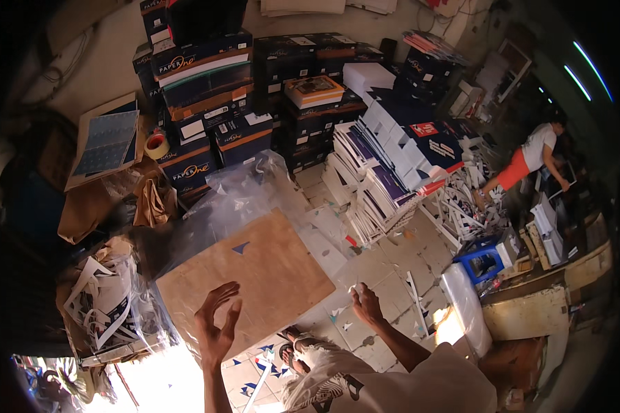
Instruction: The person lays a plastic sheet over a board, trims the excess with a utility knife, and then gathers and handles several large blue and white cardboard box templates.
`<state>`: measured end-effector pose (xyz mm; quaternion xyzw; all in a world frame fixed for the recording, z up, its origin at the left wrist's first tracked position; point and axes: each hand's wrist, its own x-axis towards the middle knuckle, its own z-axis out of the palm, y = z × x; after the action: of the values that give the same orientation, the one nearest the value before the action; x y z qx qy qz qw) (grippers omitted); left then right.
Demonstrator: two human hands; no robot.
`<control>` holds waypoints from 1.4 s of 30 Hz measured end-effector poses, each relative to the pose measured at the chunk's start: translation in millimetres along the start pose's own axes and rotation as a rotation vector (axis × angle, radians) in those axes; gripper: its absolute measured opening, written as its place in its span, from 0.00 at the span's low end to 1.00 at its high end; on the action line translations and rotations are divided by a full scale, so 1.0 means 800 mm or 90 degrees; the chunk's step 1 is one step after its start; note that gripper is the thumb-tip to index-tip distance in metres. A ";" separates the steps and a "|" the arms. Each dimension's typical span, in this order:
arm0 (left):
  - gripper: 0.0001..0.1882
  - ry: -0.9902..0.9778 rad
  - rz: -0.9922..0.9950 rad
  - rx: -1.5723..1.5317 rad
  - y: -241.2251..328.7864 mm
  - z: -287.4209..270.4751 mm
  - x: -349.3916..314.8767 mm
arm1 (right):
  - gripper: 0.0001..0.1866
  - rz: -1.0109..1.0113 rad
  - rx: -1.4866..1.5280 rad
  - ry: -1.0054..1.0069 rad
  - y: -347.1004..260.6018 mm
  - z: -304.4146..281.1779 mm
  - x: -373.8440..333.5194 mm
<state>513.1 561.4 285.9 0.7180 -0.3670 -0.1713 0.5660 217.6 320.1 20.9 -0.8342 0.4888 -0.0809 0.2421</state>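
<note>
A brown wooden board [282, 261] lies in front of me on clear plastic sheeting [244, 189]. One small dark-blue triangular paper scrap [240, 248] rests on its upper part. Over the board's near left portion is my left hand [217, 320], fingers apart and nothing in it; whether it touches the wood I cannot tell. To the right of the board, above the tiled floor, my right hand [367, 306] has its fingers curled closed. A small pale spot shows at its fingertips, too small to name.
Dark-blue cartons [193, 165] are piled at the back. Stacks of printed sheets [379, 193] stand on the tiles ahead right. A bag of paper offcuts [107, 296] sits at left. Beyond a blue plastic stool [479, 261] and more offcuts [465, 203], another person [530, 155] bends at far right.
</note>
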 end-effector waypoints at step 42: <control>0.31 -1.101 -0.003 0.199 -0.016 0.755 0.275 | 0.43 0.427 0.773 0.399 0.470 -0.405 0.513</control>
<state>265.2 -11.4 129.8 0.4068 -0.6850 -0.6042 -0.0153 14.2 -287.7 79.1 -0.2996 0.6317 -0.4910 0.5198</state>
